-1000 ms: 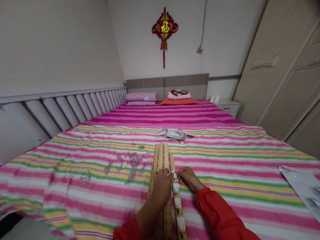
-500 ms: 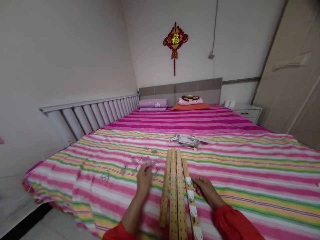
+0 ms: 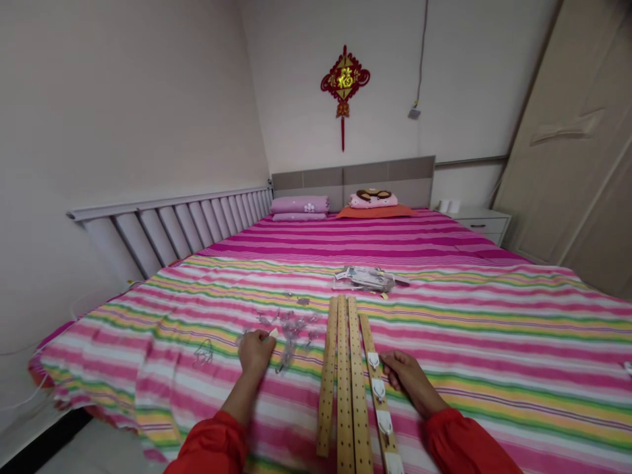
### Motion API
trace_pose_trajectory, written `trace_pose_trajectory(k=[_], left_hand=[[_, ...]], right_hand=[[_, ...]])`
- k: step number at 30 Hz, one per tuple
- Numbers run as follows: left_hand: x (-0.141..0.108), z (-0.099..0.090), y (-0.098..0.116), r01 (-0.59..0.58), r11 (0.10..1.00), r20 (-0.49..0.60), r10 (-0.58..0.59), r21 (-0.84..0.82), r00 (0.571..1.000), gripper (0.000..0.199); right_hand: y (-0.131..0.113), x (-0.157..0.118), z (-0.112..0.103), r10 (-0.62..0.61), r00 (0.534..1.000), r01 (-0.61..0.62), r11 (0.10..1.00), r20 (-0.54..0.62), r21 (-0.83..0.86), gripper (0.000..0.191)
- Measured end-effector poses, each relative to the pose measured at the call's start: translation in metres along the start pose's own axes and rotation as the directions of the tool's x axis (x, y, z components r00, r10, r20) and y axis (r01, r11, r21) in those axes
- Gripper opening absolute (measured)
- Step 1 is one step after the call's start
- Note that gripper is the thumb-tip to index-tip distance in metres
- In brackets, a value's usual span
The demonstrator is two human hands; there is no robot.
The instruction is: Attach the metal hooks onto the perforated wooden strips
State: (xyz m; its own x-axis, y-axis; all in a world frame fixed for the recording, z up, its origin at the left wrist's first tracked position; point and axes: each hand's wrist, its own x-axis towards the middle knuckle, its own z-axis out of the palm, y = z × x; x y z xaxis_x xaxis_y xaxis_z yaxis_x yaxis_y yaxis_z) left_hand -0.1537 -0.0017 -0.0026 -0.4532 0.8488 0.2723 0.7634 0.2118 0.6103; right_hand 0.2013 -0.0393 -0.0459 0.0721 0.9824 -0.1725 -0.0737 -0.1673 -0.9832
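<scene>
My left hand (image 3: pixel 255 352) is closed at the small clear packets (image 3: pixel 293 329), with a small white piece (image 3: pixel 273 334) at its fingertips. Beside the rightmost wooden strip (image 3: pixel 366 336), my right hand (image 3: pixel 402 372) has its fingers curled together near the top white hook (image 3: pixel 374 360); whether they pinch anything is hidden. Several white hooks sit in a row on that strip. Three more perforated wooden strips (image 3: pixel 342 375) lie lengthwise to its left, between my hands.
Beyond the strips lies a pile of plastic-wrapped items (image 3: pixel 368 278). A tangle of thin wire (image 3: pixel 203 353) rests on the striped sheet (image 3: pixel 494 342) at left. Folded bedding (image 3: pixel 300 205) is near the headboard (image 3: pixel 390 178), and a radiator (image 3: pixel 172 227) lines the left wall.
My left hand has moved left and slightly toward me, and the white piece now shows at its fingertips. Clear packets it had covered are visible. My right hand has hardly moved.
</scene>
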Motion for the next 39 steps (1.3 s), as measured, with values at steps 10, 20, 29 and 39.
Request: trace_pose_trajectory(k=[10,20,29,39], left_hand=[[-0.021,-0.014,0.005,-0.351,0.921,-0.317,0.287,-0.170,0.904,0.021],[-0.094,-0.044,0.062,-0.714,0.625,-0.375,0.609,-0.316,0.699,0.016],[-0.112,-0.043,0.107,-0.068,0.670,0.283,0.400,-0.739,0.872,0.014],[-0.124,-0.028,0.132,0.733,0.355,0.809,0.151,-0.580,0.568,0.021]], right_hand=[[-0.004,-0.004,0.001,-0.024,0.999,0.023,0.999,0.024,0.033,0.035],[-0.020,-0.014,0.002,-0.077,0.996,0.079,0.995,-0.039,0.062,0.036],[-0.078,-0.056,0.017,-0.288,0.955,0.286,0.958,0.077,0.039,0.035],[-0.087,-0.083,0.025,-0.254,0.924,0.248,0.967,0.286,0.059,0.039]])
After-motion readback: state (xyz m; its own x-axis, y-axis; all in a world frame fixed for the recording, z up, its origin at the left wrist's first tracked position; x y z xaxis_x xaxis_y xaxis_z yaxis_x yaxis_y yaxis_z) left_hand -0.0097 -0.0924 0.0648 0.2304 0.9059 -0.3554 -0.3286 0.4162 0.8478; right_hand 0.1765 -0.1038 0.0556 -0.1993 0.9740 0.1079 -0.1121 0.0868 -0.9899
